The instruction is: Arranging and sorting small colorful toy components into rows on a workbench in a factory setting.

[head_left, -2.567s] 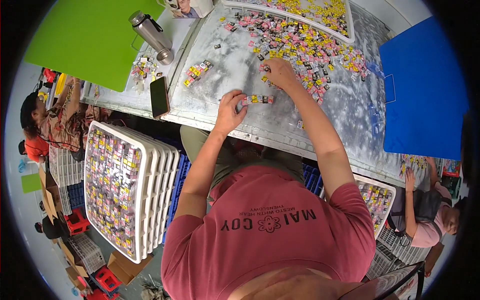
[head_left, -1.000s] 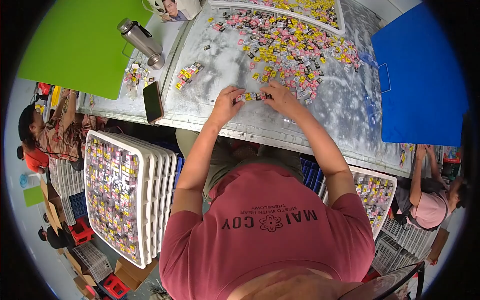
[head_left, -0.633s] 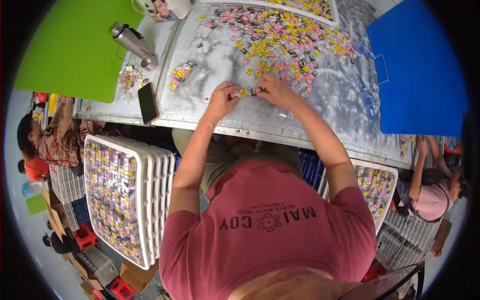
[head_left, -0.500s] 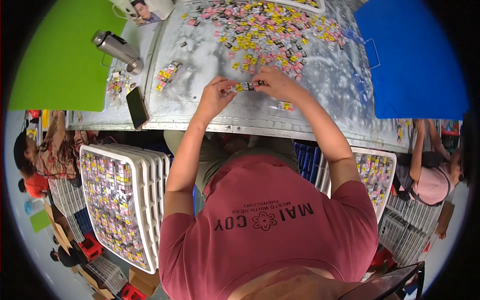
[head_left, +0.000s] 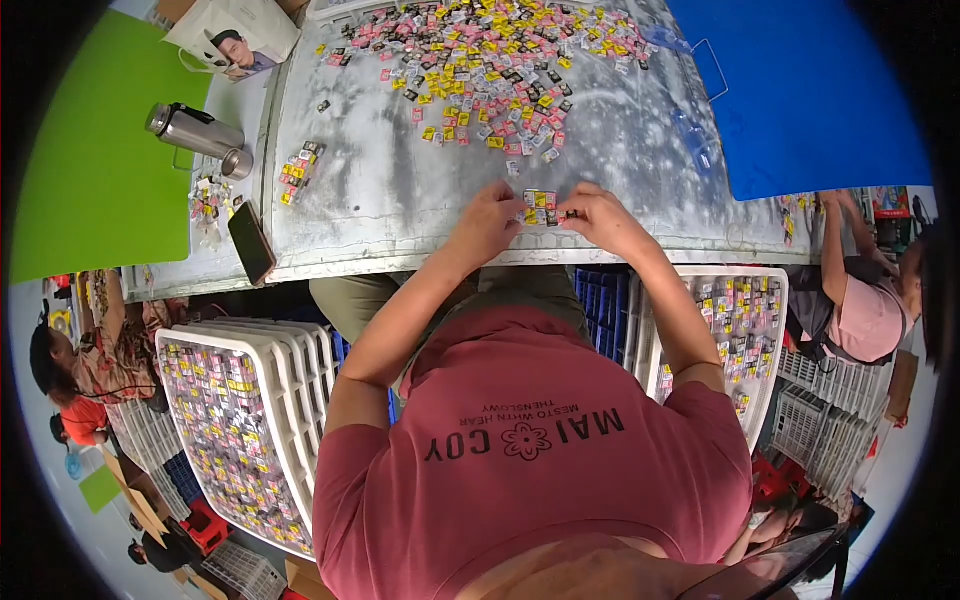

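Near the front edge of the metal-topped table (head_left: 350,225), a small block of flat square pieces (head_left: 541,198) in yellow, pink, white and black lies between my hands. My left hand (head_left: 488,224) is closed with its fingertips at the left end of the block's nearer row. At the right end of that row, my right hand (head_left: 606,222) has thumb and fingers pinched on a dark piece. The fingertips partly cover both ends of the row. Beyond my hands spreads a loose heap of similar small square pieces (head_left: 500,60). A joined group of pieces (head_left: 298,175) lies further left.
A phone (head_left: 251,243), steel flask (head_left: 195,131) and white bag (head_left: 238,45) occupy the left side. Green (head_left: 90,150) and blue panels (head_left: 810,100) flank the table. Filled white trays (head_left: 262,430) are stacked left, another tray (head_left: 775,300) right. Other people work at both sides.
Both hands have come nearer the table's front edge, bringing the row of pieces down against the small group that lay on the table. The whole view has shifted slightly.
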`<state>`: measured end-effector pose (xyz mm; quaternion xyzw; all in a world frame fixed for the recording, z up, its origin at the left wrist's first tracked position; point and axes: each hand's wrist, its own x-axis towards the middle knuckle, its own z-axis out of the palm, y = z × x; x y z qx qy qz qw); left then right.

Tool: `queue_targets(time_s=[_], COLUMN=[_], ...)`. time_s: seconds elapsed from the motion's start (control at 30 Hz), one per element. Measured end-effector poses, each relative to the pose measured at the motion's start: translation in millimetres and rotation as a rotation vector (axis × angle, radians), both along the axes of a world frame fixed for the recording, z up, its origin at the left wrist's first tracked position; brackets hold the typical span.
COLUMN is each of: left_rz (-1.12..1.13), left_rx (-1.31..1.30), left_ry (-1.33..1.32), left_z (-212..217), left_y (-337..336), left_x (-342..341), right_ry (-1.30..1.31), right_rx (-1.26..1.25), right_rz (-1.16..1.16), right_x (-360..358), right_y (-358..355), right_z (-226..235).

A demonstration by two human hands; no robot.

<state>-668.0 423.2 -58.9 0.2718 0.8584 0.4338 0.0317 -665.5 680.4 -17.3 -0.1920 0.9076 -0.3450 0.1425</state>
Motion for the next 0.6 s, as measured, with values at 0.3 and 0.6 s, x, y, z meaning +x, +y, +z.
queue_targets(time_s=[0.3, 0.6], left_rz=[0.073, 0.082], left_rx=[-0.091, -0.079], left_ry=[0.174, 0.353], left_z=[-3, -17], left_y=[2, -2], left_x=[6, 20], right_ry=[0.131, 0.332], right_rx=[-0.132, -0.163], right_rz=[-0.105, -0.112], right_x=[9, 15], right_y=[1, 4], right_z=[-18, -36])
